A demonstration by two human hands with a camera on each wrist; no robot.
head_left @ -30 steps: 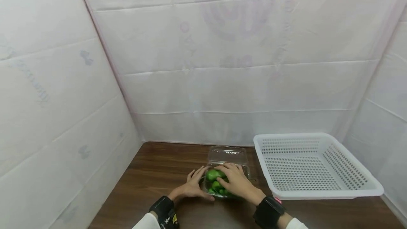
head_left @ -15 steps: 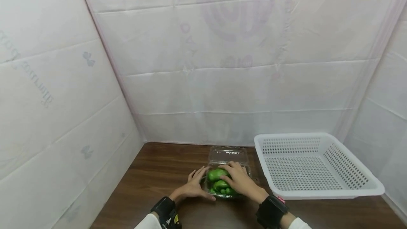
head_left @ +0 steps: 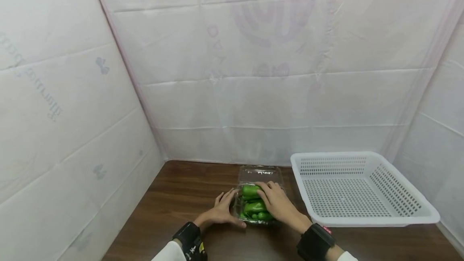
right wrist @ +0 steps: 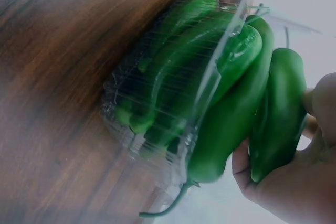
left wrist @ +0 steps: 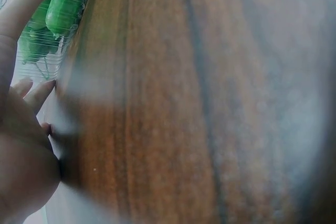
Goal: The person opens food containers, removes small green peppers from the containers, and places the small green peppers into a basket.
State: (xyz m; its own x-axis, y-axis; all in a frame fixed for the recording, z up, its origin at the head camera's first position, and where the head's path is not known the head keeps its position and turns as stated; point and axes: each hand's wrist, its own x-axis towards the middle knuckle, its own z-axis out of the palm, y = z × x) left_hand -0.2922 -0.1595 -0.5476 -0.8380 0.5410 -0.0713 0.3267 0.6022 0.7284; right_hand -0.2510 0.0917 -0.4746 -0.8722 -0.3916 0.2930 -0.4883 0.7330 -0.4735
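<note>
A clear plastic clamshell box sits on the table with several long green peppers in it and its lid folded back. My left hand lies along the box's left side, fingers spread and thumb at the front corner. In the left wrist view, fingertips meet the ribbed wall. Over the right part of the box, my right hand holds a green pepper between thumb and fingers, seen in the right wrist view. That pepper lies against the others at the open top. One stem hangs over the rim.
To the right stands a large white perforated plastic basket with low sloping walls. The brown wooden table is enclosed by white sheeting at the back and both sides.
My right hand has shifted a little to the right, uncovering more of the peppers. The peppers beneath it have turned and moved. My left hand stays at the box's side.
</note>
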